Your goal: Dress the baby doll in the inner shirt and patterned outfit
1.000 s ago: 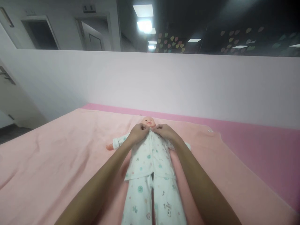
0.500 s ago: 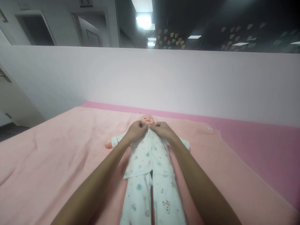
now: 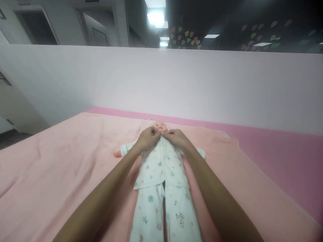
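A baby doll (image 3: 160, 126) lies on its back, head away from me, arms spread. It wears a white printed jacket (image 3: 161, 164) and matching trousers (image 3: 148, 215). At the top of the jacket's front opening, just below the doll's chin, my left hand (image 3: 148, 138) pinches the left collar edge. My right hand (image 3: 178, 138) pinches the opposite collar edge, and the fingertips of both hands nearly meet. Any fastener between the fingers is too small to make out. The jacket fronts lie side by side down to the hem, where a small gap shows.
A pink blanket (image 3: 70, 161) lies under the doll, over a darker pink surface (image 3: 282, 154) that shows at the right and back. Behind stands a white low wall (image 3: 161, 80) with dark glass above it. A door (image 3: 15, 104) is at the far left.
The view has tilted slightly, so the whole scene sits a little higher and to the right. Both hands stay at the collar, with hardly any visible movement of the fingers.
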`<state>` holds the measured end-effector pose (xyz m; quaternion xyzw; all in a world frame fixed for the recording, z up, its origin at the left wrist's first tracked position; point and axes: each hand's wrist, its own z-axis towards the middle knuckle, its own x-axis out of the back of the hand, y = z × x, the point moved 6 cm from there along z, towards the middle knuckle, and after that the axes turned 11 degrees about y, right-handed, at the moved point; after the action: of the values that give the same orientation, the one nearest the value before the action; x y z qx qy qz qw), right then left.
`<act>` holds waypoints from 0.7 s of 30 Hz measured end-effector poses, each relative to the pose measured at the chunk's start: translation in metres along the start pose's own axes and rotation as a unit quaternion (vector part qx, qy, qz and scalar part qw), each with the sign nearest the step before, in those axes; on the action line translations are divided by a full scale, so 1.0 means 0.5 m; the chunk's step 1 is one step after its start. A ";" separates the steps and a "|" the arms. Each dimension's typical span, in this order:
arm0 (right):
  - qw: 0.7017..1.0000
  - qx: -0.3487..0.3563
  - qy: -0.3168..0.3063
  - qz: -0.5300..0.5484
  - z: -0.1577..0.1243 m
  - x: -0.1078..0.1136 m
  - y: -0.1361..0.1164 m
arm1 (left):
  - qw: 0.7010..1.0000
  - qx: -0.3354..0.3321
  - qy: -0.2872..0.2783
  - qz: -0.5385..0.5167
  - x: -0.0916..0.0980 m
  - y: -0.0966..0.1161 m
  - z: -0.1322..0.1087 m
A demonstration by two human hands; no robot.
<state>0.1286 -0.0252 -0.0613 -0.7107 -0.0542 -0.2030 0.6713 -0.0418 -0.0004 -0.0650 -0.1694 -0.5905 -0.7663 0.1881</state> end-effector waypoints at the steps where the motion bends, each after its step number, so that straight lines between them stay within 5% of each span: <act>1: 1.000 -0.005 -0.003 0.002 -0.003 0.001 -0.002 | 1.000 0.002 -0.003 -0.003 -0.001 -0.003 0.002; 16: 0.997 0.028 0.006 -0.075 -0.012 0.010 -0.022 | 1.000 0.000 -0.011 -0.024 -0.012 -0.015 0.007; 21: 0.986 0.077 0.029 -0.143 -0.023 0.020 -0.042 | 1.000 -0.015 0.000 0.009 0.000 0.011 -0.006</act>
<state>0.1278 -0.0363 -0.0383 -0.6360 -0.1507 -0.3127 0.6893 -0.0393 -0.0048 -0.0611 -0.1773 -0.5772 -0.7735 0.1925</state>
